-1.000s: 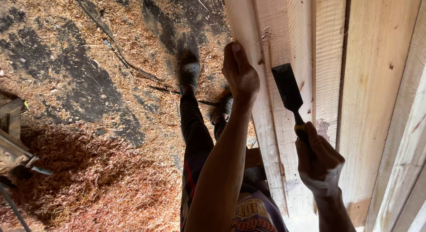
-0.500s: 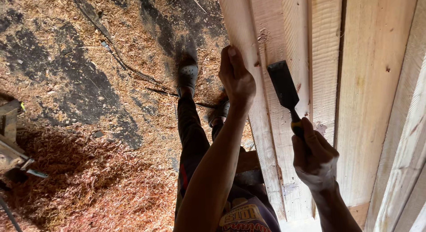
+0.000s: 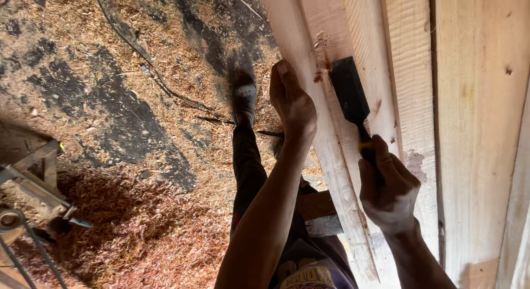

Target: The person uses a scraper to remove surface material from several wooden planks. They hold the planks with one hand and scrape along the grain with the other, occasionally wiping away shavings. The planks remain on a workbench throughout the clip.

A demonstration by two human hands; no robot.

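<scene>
My right hand [image 3: 389, 192] grips the handle of a wide dark chisel [image 3: 349, 95], whose blade lies in the groove of a long pale wooden plank [image 3: 302, 40] and points away from me. Torn wood fibres show just past the blade tip. My left hand [image 3: 291, 98] wraps over the plank's left edge, beside the blade. Below the plank I see my own leg and dark shoe [image 3: 243, 98] on the floor.
More rough-sawn boards [image 3: 475, 129] lie side by side to the right. The floor [image 3: 110, 101] is covered in sawdust and shavings, with a thin cable [image 3: 143, 57] across it. A metal frame with a wheel [image 3: 27, 195] stands at the left edge.
The chisel has slid forward along the groove with my right hand behind it. My left hand stays on the plank's edge.
</scene>
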